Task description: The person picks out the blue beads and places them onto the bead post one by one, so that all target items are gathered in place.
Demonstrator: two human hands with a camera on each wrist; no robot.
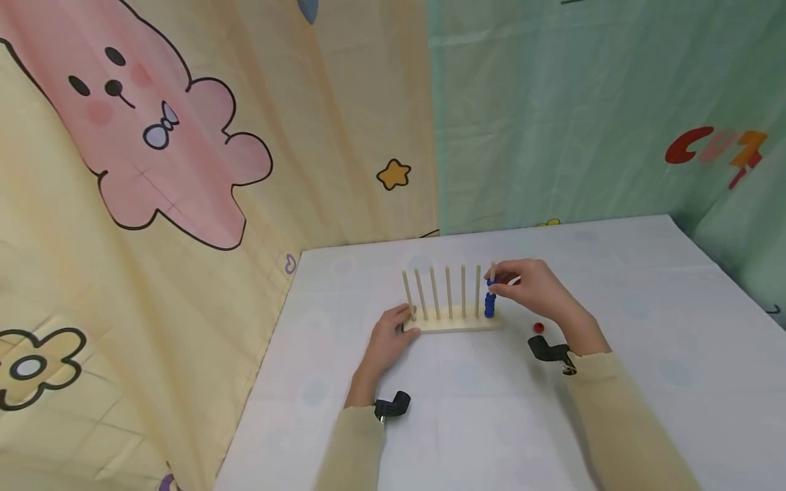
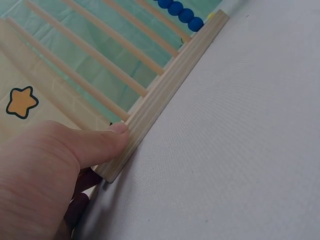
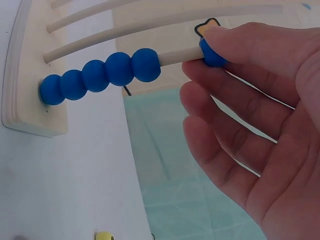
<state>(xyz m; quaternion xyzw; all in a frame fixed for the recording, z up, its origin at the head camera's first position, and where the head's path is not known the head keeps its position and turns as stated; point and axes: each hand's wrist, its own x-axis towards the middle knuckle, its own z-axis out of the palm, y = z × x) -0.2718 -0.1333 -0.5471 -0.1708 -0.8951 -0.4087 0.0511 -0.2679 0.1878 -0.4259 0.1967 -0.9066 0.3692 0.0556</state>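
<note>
A pale wooden peg board (image 1: pixel 451 326) with several upright pegs stands on the table. My left hand (image 1: pixel 388 335) grips its left end, and the thumb (image 2: pixel 107 145) lies along the front edge of the base. Several blue beads (image 3: pixel 95 76) are stacked at the foot of the rightmost peg. Above them, my right hand (image 1: pixel 531 286) pinches one more blue bead (image 3: pixel 212 54) between thumb and index finger. That bead is around the upper part of the peg, with bare wood between it and the stack. The other right fingers are loosely bent.
A red bead (image 1: pixel 538 327) lies on the white tabletop (image 1: pixel 467 416), right of the peg board and close to the right wrist. Patterned curtains (image 1: pixel 344 123) rise along the table's back and left edges. Each wrist carries a small black camera (image 1: pixel 393 406).
</note>
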